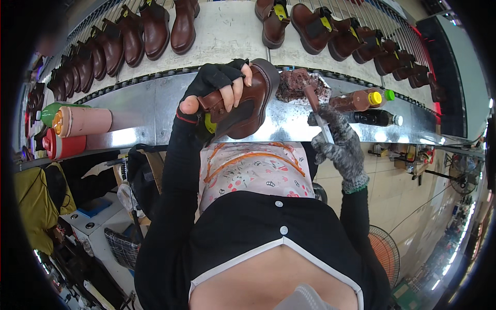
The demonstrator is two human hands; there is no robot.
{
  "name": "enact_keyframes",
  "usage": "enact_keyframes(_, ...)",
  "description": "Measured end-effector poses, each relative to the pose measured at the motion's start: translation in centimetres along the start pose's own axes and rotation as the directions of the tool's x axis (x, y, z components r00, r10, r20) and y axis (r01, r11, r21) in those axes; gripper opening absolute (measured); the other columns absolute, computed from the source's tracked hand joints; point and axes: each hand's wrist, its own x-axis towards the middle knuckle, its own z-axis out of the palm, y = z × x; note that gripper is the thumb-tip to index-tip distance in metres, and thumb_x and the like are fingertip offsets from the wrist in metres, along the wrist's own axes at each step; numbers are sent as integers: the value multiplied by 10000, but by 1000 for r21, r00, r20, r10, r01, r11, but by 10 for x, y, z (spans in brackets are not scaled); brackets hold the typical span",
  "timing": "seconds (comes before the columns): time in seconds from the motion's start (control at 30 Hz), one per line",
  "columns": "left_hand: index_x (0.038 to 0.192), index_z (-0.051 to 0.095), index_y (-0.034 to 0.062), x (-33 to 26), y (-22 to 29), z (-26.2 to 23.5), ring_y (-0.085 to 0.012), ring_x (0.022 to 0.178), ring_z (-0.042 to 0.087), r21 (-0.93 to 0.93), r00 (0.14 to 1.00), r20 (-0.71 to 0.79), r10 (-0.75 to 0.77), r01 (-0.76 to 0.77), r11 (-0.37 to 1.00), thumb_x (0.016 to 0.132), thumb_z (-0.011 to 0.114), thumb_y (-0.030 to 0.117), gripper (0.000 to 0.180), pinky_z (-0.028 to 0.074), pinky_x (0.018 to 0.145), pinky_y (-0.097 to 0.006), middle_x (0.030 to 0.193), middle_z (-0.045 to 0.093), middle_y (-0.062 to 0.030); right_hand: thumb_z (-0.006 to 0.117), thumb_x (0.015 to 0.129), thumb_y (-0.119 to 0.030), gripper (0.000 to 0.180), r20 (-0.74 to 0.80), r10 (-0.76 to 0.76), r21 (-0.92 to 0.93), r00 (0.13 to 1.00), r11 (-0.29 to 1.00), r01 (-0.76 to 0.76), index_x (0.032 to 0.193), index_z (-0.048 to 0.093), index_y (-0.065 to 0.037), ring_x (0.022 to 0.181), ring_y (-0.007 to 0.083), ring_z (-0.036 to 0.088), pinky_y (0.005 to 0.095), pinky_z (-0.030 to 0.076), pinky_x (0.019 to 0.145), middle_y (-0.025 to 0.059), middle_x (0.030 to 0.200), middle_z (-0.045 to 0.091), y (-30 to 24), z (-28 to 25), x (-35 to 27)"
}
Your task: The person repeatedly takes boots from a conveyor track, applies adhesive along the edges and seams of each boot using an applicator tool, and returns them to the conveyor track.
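My left hand [219, 85], in a black fingerless glove, grips a brown leather ankle boot [253, 101] above the metal ledge. The boot is tilted, its dark sole turned to the right. Yellow-green shows at its opening, beside my wrist. In a grey knitted glove, my right hand [338, 142] is closed round a pale-handled tool [323, 126] with a brown end. Whether that end is a brush or a sponge I cannot tell. It points at a crumpled, brown-stained clump [297, 85] lying on a whitish sheet; touching or just above it, I cannot tell.
Rows of brown boots [155, 31] stand on the white conveyor [227, 31] beyond the metal ledge [139, 124]. On the ledge's right lie a brown-filled bottle [356, 101] and a dark bottle [377, 118]. A pink container [88, 121] and red container [67, 143] lie left.
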Motion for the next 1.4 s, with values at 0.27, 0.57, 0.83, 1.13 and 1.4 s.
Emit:
enact_keyframes(0.27, 518, 576, 76, 8, 1, 6, -168, 612, 503, 52, 999, 29, -17, 16, 999, 570, 366, 910, 862, 369, 792, -360, 571, 557, -42, 617, 732, -41, 501, 355, -187, -698, 916, 599, 393, 1222, 521, -78, 1095, 298, 533, 370, 417, 942, 136, 1183, 555, -36, 22, 8)
enact_keyframes(0.57, 504, 570, 74, 8, -2, 8, -155, 564, 499, 61, 1000, 27, -4, 3, 998, 546, 360, 921, 874, 379, 767, -349, 556, 557, -38, 610, 767, -82, 462, 387, -179, -712, 905, 566, 416, 1222, 529, -88, 1078, 290, 540, 370, 411, 943, 129, 1162, 564, -35, 23, 14)
enact_keyframes(0.83, 508, 567, 84, 8, -3, 8, -142, 559, 503, 69, 1000, 22, -18, 17, 998, 552, 351, 923, 868, 373, 776, -341, 553, 559, -31, 603, 802, -334, 462, 469, -245, -713, 848, 462, 528, 1173, 561, -61, 944, 215, 606, 306, 479, 796, 102, 1097, 612, -48, 17, 25)
enact_keyframes(1.13, 543, 580, 83, 4, -6, -6, -143, 580, 510, 19, 998, 56, 18, -19, 1000, 590, 377, 897, 840, 350, 791, -352, 571, 562, -33, 306, 745, -802, 905, 264, -112, -580, 958, 775, 250, 1102, 600, -24, 599, 75, 546, 205, 437, 543, 82, 976, 651, -44, 18, 27)
enact_keyframes(1.4, 623, 618, 72, -22, -13, -40, -182, 791, 442, -100, 996, 8, 92, -91, 991, 627, 325, 892, 871, 250, 865, -376, 671, 568, -51, 349, 744, -788, 884, 255, -159, -477, 954, 837, 267, 1108, 597, -22, 599, 63, 508, 205, 425, 552, 71, 986, 635, -9, 30, 40)
